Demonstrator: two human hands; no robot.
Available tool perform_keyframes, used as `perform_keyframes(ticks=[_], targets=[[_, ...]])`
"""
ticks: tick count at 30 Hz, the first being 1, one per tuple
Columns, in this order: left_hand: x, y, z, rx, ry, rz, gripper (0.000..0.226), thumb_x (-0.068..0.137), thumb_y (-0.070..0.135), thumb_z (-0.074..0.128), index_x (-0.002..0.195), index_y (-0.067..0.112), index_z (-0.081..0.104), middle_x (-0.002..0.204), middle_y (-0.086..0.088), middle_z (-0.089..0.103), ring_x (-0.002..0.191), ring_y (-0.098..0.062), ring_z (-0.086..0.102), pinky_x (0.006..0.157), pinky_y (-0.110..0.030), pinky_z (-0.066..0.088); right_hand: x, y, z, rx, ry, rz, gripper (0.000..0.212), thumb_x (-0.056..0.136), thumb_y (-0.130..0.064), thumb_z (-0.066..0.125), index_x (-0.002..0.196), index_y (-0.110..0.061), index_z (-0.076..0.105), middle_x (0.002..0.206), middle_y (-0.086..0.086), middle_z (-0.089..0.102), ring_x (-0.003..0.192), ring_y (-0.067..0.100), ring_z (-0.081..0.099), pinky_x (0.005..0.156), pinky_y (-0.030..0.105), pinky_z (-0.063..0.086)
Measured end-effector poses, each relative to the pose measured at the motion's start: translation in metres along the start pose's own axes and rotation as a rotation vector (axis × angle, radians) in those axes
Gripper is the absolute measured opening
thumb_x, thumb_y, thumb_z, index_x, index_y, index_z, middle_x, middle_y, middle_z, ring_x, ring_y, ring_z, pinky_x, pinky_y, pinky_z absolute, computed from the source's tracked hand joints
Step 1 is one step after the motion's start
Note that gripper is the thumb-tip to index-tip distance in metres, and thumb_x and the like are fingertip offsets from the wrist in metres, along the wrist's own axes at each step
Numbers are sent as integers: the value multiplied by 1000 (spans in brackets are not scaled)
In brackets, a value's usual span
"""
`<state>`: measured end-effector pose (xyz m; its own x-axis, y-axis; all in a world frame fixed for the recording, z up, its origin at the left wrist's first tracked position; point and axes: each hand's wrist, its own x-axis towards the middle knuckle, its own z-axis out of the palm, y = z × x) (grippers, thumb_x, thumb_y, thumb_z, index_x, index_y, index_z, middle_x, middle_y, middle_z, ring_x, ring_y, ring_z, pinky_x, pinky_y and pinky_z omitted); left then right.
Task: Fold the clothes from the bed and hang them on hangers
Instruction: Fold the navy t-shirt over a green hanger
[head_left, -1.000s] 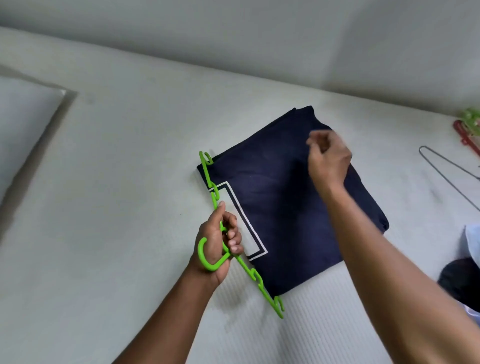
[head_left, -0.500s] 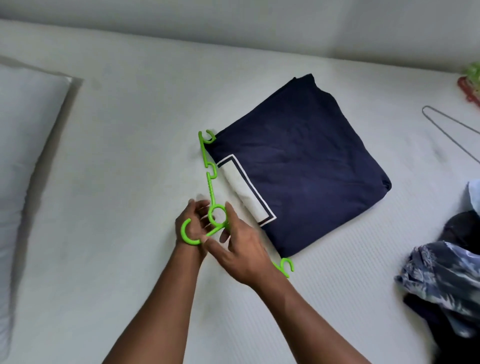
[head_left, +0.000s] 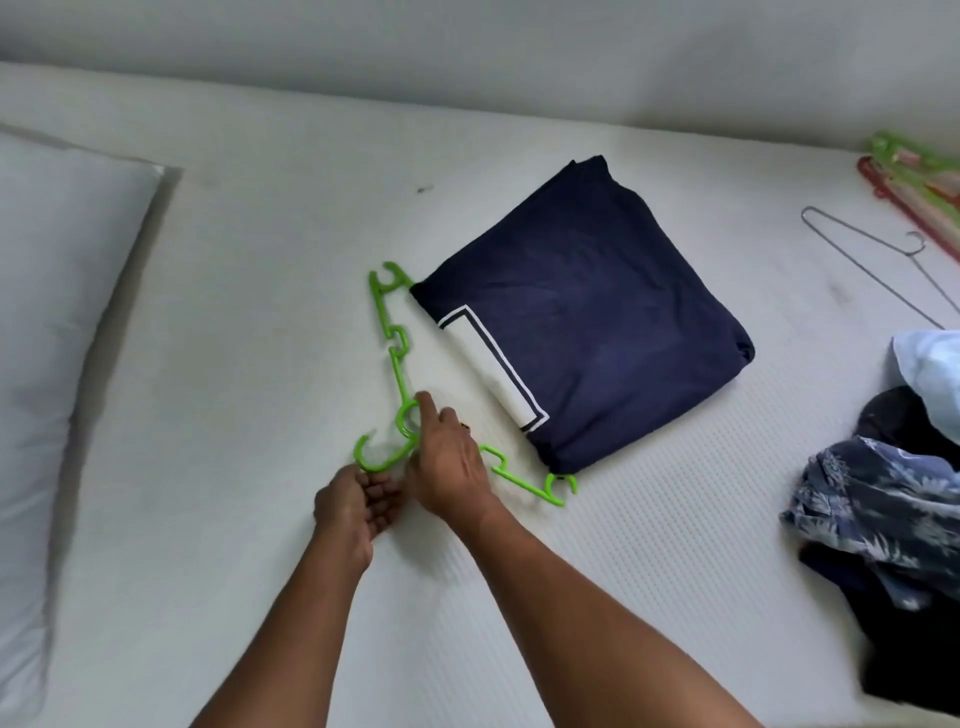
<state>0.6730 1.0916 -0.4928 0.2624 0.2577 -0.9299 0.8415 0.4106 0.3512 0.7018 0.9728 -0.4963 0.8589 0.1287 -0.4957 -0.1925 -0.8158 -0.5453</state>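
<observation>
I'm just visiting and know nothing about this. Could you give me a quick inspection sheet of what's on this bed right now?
Surface: white textured mattress.
Job's things: folded navy garment with a white panel; bright green plastic hanger along its near edge, ends poking out at two corners. To the right lie a thin wire hanger, a stack of green and red plastic hangers and a heap of unfolded clothes.
Clutter: white pillow, far left.
Hands: right hand touches the green hanger's ring with a straight finger; left hand sits at its hook, grip unclear.
Cables: nothing seen.
Surroundings: pale wall behind the bed.
</observation>
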Motion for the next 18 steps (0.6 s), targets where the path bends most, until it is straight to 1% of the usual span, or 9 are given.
perform_keyframes(ticks=[2, 4, 8, 10, 12, 14, 16, 17, 18], targets=[[-7, -5, -6, 59, -20, -15, 28, 101, 22, 47, 93, 4, 68, 89, -18, 74, 67, -27, 71, 64, -33, 54, -15, 9, 1, -26, 39, 53, 75, 89, -4, 51, 157, -25, 28, 121, 13, 53, 106, 42, 59, 86, 49, 48], [-16, -7, -10, 61, -45, 1, 26, 101, 22, 51, 97, 4, 70, 92, -20, 77, 76, -33, 73, 65, -34, 55, -24, 14, -3, -47, 74, 76, 73, 91, -2, 51, 156, -28, 31, 117, 11, 55, 103, 39, 60, 82, 45, 46], [-36, 8, -17, 23, -55, 23, 38, 110, 29, 41, 101, 4, 67, 97, -20, 75, 78, -34, 71, 67, -36, 54, -40, -1, -36, 2, 294, -18, 59, 94, -5, 56, 151, -19, 48, 110, 13, 64, 94, 41, 63, 77, 48, 51], [-54, 25, -17, 38, -54, 55, 38, 110, 28, 40, 101, 3, 67, 98, -19, 75, 75, -33, 69, 68, -36, 53, -45, -9, -71, 56, 445, -94, 48, 91, -4, 58, 138, -14, 61, 107, 14, 71, 94, 40, 67, 77, 48, 56], [-79, 49, -13, 79, -70, 113, 34, 108, 25, 43, 100, 3, 68, 95, -19, 74, 71, -31, 68, 65, -35, 52, -50, -17, -118, 40, 586, -110, 35, 89, -8, 59, 122, -14, 69, 99, 13, 74, 91, 39, 70, 73, 45, 57], [-108, 74, -3, 146, -99, 195, 29, 105, 21, 48, 98, 2, 69, 91, -18, 74, 66, -30, 68, 61, -32, 51, -56, -25, -172, 7, 673, -93, 24, 91, -13, 60, 112, -17, 72, 91, 11, 75, 83, 39, 70, 68, 43, 55], [-144, 101, 7, 224, -139, 293, 24, 102, 17, 52, 96, 1, 70, 86, -18, 74, 62, -29, 66, 58, -31, 51, -70, -32, -231, 13, 725, -80, 10, 96, -18, 63, 100, -16, 71, 84, 9, 74, 77, 36, 68, 64, 38, 49], [-162, 113, 13, 262, -163, 342, 23, 100, 15, 53, 96, 1, 70, 84, -17, 73, 61, -29, 65, 56, -30, 50, -77, -35, -261, 19, 743, -86, 11, 96, -23, 62, 93, -15, 69, 80, 8, 72, 74, 36, 67, 62, 37, 47], [-178, 123, 17, 298, -183, 388, 21, 99, 14, 54, 96, 1, 70, 82, -16, 72, 60, -28, 64, 54, -29, 50, -83, -37, -288, 16, 757, -94, 18, 97, -29, 60, 88, -14, 67, 77, 7, 72, 73, 35, 68, 61, 38, 49]])
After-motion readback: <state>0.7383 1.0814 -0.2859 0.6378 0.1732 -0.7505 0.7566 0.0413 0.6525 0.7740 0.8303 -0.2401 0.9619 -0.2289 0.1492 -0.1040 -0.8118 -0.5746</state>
